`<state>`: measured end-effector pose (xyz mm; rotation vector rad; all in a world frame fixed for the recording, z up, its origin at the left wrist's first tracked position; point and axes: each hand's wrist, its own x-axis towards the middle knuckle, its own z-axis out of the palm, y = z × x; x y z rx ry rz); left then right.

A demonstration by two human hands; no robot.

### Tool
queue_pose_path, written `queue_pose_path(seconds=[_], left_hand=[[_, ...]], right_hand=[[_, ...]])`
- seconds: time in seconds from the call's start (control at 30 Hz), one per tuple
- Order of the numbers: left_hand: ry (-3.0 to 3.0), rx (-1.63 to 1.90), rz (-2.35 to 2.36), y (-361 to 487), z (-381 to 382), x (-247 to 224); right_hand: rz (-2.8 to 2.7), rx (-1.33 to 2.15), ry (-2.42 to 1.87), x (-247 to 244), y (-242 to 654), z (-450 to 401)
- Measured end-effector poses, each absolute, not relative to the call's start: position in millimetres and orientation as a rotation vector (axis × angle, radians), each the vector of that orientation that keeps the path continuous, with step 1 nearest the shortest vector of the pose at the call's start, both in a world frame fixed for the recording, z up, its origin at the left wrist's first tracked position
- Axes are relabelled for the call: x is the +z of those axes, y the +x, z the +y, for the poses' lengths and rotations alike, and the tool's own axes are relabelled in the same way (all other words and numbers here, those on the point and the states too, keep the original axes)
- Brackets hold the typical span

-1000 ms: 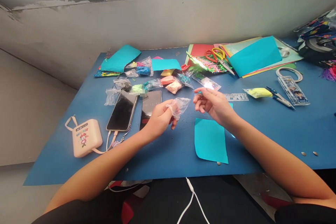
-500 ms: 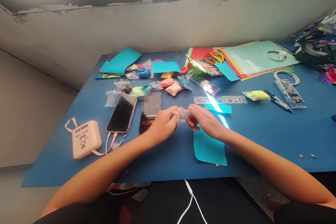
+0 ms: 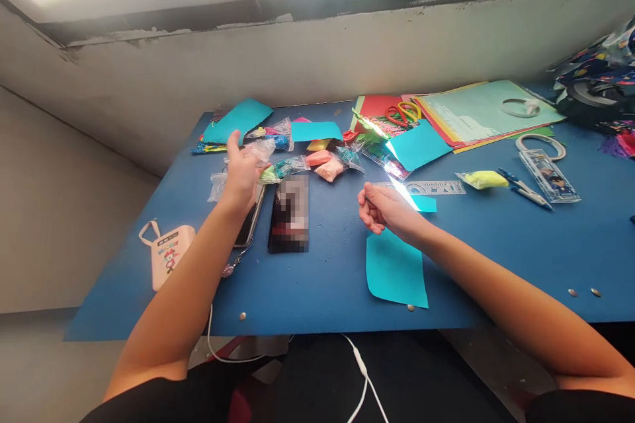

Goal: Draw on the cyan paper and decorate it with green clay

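My left hand [image 3: 242,173] is over the far left of the blue table, above the phone [image 3: 249,221]. A crumpled clear plastic bag [image 3: 262,149] is at its fingers, apparently held on the thumb side, while one finger points up. Nearer the middle, my right hand [image 3: 384,208] is closed, thumb against curled fingers; anything pinched there is too small to make out. Below that hand lies a blue paper piece [image 3: 397,274], and a clear stencil ruler [image 3: 441,188] is just behind it. Small bags of coloured clay [image 3: 330,168] lie beyond the hands.
A pink power bank [image 3: 171,254] and a dark flat device [image 3: 288,215] lie on the left. Scissors [image 3: 404,112] and paper sheets [image 3: 476,112] are at the back. Yellow clay [image 3: 483,179], a pen [image 3: 530,192] and a tape roll [image 3: 540,145] sit on the right.
My hands have separated. The left moved left and away from me with the plastic bag, over the phone; the right stayed near its place, fingers still curled.
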<state>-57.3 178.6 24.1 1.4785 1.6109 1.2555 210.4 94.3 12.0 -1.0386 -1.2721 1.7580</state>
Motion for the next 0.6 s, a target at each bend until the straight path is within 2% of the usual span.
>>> queue_pose_path(seconds=[0.13, 0.37, 0.6], left_hand=[[1.732, 1.268, 1.821, -56.4, 176.0, 22.7], [1.946, 0.826, 2.192, -46.0, 170.0, 17.8], [1.894, 0.532, 2.438, -52.5, 166.9, 30.5]], right_hand=[[-1.284, 1.748, -1.037, 10.3, 211.8, 94.0], [-1.253, 1.728, -0.959, 17.4, 217.5, 92.9], [-1.102, 1.649, -1.062, 19.2, 217.0, 90.3]])
